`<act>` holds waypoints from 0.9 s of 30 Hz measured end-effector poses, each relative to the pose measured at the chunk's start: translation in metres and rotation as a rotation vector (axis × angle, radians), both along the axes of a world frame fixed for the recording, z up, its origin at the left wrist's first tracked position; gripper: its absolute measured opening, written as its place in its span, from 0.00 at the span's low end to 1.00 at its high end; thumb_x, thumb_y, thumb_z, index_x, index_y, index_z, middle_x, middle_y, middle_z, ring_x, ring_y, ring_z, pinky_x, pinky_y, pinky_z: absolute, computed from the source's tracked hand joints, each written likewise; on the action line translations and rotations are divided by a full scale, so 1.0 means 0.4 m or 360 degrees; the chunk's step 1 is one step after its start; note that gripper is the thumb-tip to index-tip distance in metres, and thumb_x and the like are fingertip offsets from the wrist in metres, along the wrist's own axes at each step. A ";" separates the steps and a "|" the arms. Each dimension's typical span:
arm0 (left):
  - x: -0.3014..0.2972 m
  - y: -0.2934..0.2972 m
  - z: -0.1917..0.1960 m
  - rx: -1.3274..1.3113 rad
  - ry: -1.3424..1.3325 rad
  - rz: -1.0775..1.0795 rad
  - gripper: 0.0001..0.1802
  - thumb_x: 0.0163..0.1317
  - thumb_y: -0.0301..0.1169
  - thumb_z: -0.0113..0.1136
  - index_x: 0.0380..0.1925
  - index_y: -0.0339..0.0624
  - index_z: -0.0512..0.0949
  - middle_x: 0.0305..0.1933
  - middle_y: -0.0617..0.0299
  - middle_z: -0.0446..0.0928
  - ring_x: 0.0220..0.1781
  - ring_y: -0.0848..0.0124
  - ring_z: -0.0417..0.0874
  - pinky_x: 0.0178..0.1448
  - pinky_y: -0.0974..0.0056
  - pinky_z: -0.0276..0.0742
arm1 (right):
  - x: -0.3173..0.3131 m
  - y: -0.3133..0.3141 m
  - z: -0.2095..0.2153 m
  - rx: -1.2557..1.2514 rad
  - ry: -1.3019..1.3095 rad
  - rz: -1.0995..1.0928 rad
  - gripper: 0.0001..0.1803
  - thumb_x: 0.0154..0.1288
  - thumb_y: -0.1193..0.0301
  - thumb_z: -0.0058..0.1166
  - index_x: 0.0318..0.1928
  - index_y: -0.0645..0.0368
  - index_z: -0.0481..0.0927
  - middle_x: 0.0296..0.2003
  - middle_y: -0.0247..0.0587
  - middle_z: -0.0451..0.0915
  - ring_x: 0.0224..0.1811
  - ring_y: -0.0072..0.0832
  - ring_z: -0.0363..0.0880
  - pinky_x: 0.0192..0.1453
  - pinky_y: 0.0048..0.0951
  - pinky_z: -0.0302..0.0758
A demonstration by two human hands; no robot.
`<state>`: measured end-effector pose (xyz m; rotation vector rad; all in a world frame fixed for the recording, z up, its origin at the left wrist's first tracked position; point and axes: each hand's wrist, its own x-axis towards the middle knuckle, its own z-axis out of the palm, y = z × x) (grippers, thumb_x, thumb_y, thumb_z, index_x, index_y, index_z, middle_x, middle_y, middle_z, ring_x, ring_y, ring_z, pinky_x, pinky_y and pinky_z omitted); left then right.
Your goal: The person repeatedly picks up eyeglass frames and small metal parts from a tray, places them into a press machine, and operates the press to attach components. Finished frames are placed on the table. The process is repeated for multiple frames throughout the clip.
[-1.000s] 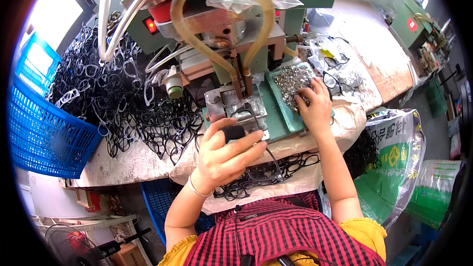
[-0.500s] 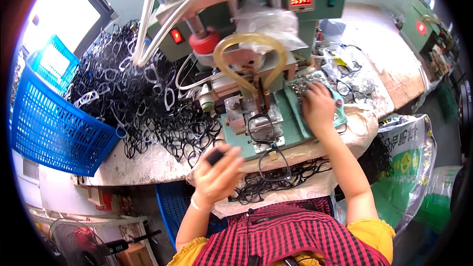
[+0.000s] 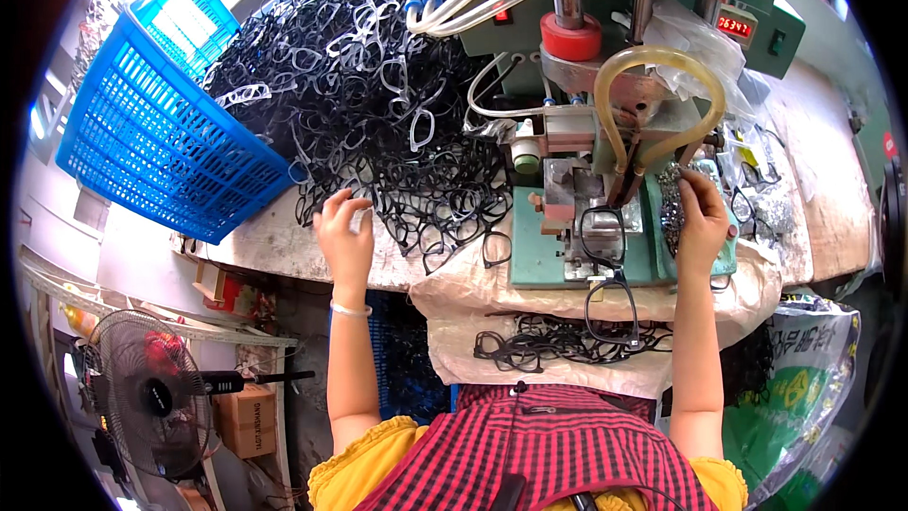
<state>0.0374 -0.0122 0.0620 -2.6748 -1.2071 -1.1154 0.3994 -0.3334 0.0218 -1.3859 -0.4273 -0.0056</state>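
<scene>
A person sits at a bench [image 3: 284, 246] facing a green press machine [image 3: 605, 132]. The left hand [image 3: 345, 232] reaches to the near edge of a large pile of black eyeglass frames [image 3: 378, 104] that covers the bench's left half, fingers curled loosely on 1 frame at the pile's rim; whether they pinch it cannot be told. A blue plastic basket [image 3: 161, 114] stands at the bench's left end, touching the pile. The right hand [image 3: 702, 218] rests, fingers bent together, on a heap of small metal parts [image 3: 673, 203] just right of the machine's base. 1 black frame [image 3: 602, 232] lies on the base between the hands. More frames [image 3: 558, 341] lie over the bench's near edge.
</scene>
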 end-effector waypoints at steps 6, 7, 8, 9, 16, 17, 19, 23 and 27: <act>0.022 0.093 -0.219 -0.0059 0.0020 0.0122 0.09 0.52 0.30 0.73 0.34 0.49 0.85 0.66 0.53 0.75 0.62 0.48 0.75 0.68 0.47 0.65 | -0.056 -0.101 0.028 -0.0555 -0.0246 -0.0354 0.07 0.64 0.78 0.63 0.42 0.64 0.86 0.37 0.35 0.86 0.41 0.22 0.80 0.54 0.23 0.74; 0.033 0.076 -0.220 0.0080 -0.0011 0.0144 0.06 0.55 0.30 0.72 0.33 0.48 0.85 0.67 0.51 0.75 0.66 0.48 0.74 0.71 0.45 0.60 | -0.057 -0.134 0.012 -0.0528 -0.0240 -0.0365 0.07 0.63 0.78 0.63 0.42 0.64 0.86 0.37 0.35 0.85 0.42 0.22 0.81 0.54 0.23 0.74; 0.043 0.066 -0.221 0.0107 -0.0070 0.0092 0.05 0.58 0.29 0.70 0.33 0.45 0.83 0.68 0.51 0.74 0.71 0.49 0.71 0.73 0.43 0.57 | -0.058 -0.166 0.007 -0.0516 -0.0243 -0.0357 0.06 0.63 0.79 0.62 0.41 0.64 0.86 0.36 0.35 0.85 0.42 0.22 0.81 0.55 0.24 0.74; 0.064 0.063 -0.217 0.0111 -0.0124 0.0031 0.05 0.59 0.28 0.69 0.33 0.44 0.82 0.68 0.51 0.75 0.71 0.49 0.71 0.73 0.44 0.57 | -0.065 -0.185 0.008 -0.0597 -0.0363 -0.0347 0.06 0.63 0.79 0.62 0.41 0.64 0.86 0.36 0.35 0.85 0.42 0.23 0.81 0.55 0.26 0.74; 0.228 0.002 -0.082 -0.0303 -0.0812 -0.0471 0.03 0.68 0.22 0.56 0.39 0.36 0.73 0.38 0.60 0.78 0.42 0.71 0.75 0.50 0.68 0.70 | -0.136 -0.009 0.184 -0.0338 -0.0786 0.0126 0.07 0.57 0.80 0.62 0.38 0.62 0.85 0.37 0.44 0.85 0.42 0.38 0.84 0.49 0.34 0.77; 0.244 -0.002 -0.094 -0.0295 -0.0858 -0.0437 0.04 0.69 0.23 0.56 0.41 0.36 0.73 0.37 0.63 0.75 0.39 0.72 0.73 0.47 0.69 0.70 | -0.145 0.024 0.177 -0.0249 -0.0668 0.0126 0.10 0.56 0.79 0.63 0.40 0.62 0.84 0.38 0.43 0.85 0.42 0.34 0.84 0.49 0.33 0.77; 0.288 -0.048 -0.100 -0.0443 -0.1069 -0.0502 0.05 0.71 0.25 0.57 0.43 0.36 0.73 0.37 0.67 0.71 0.34 0.75 0.68 0.43 0.71 0.68 | -0.176 0.061 0.176 -0.0077 -0.0345 0.0224 0.19 0.57 0.80 0.62 0.50 0.65 0.77 0.36 0.38 0.83 0.43 0.24 0.82 0.51 0.27 0.76; 0.298 -0.195 -0.075 -0.1055 -0.1311 -0.0719 0.08 0.76 0.30 0.54 0.48 0.39 0.75 0.40 0.68 0.73 0.35 0.82 0.68 0.39 0.74 0.67 | -0.181 0.064 0.156 0.0077 -0.0087 0.0285 0.22 0.58 0.81 0.62 0.53 0.66 0.73 0.37 0.37 0.83 0.45 0.21 0.81 0.54 0.24 0.74; 0.332 -0.313 0.110 -0.0849 -0.1673 -0.1522 0.07 0.78 0.29 0.49 0.48 0.37 0.73 0.45 0.54 0.78 0.41 0.69 0.80 0.43 0.64 0.81 | -0.196 0.071 0.178 0.0184 -0.0079 0.0402 0.23 0.58 0.80 0.62 0.55 0.65 0.73 0.37 0.36 0.84 0.45 0.19 0.80 0.55 0.23 0.73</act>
